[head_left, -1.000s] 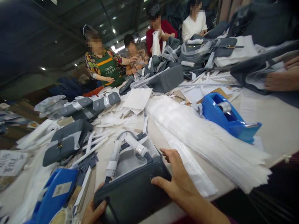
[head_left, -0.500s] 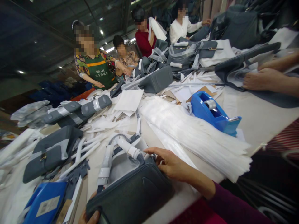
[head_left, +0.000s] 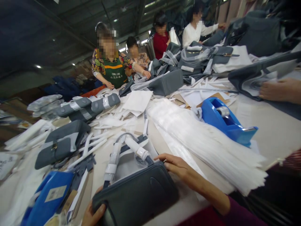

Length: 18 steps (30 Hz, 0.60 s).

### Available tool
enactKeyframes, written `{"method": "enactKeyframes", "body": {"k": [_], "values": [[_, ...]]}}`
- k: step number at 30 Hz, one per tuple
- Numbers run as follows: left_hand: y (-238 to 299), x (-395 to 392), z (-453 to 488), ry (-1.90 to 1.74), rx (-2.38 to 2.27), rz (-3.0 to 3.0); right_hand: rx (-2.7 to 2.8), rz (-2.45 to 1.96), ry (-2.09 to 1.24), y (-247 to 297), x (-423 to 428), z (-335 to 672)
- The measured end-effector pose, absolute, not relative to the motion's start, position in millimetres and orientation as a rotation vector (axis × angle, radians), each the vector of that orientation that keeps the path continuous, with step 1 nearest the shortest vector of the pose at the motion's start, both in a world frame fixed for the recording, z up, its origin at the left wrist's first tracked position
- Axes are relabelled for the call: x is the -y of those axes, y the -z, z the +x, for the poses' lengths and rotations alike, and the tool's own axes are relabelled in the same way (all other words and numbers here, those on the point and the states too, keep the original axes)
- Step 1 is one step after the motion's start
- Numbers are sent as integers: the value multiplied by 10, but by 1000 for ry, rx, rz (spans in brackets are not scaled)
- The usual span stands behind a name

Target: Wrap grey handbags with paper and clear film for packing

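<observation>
A dark grey handbag [head_left: 136,194] lies tilted in front of me, its base edge toward me. Its looped handle [head_left: 111,163] is wrapped in clear film and white foam and stands up behind it. At the bag's left end, my left hand [head_left: 94,212] is closed round the corner, thumb on the near face. My right hand [head_left: 176,166] holds the bag's upper right corner, fingers reaching over the edge toward the handle; some fingertips are hidden. White lining or padding shows at the bag's opening.
A blue tape dispenser [head_left: 225,121] stands right, beside a stack of white sheets [head_left: 202,141]. Another blue dispenser [head_left: 48,197] sits lower left, near a buckled grey bag [head_left: 62,142]. More bags and paper strips cover the table. Co-workers stand opposite; another person's hand [head_left: 277,89] is at right.
The view has swung left, so everything sits farther right. My right hand has settled more flatly on the bag's corner. A co-worker in red has lowered a white sheet.
</observation>
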State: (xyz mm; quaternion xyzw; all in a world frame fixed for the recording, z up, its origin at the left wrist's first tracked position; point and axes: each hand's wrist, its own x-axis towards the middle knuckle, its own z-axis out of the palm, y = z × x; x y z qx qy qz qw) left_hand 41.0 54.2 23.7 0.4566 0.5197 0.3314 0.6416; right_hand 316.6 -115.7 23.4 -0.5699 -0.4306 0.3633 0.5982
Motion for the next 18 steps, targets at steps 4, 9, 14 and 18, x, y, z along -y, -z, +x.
{"method": "enactKeyframes", "body": {"k": [4,9,14,18], "values": [[-221,-552,396,-780,-1115,1021,1122,-1383,-857,-388,1223,3118],[-244,-525,410,-803,-1060,1036,1041,-1647,-857,-431,1176,2876],[-247,-510,379,-774,-1015,1030,1019,-1734,-845,-383,1144,2814],[-308,-529,347,-692,-950,1193,1082,-1973,-587,-398,1113,2886]]}}
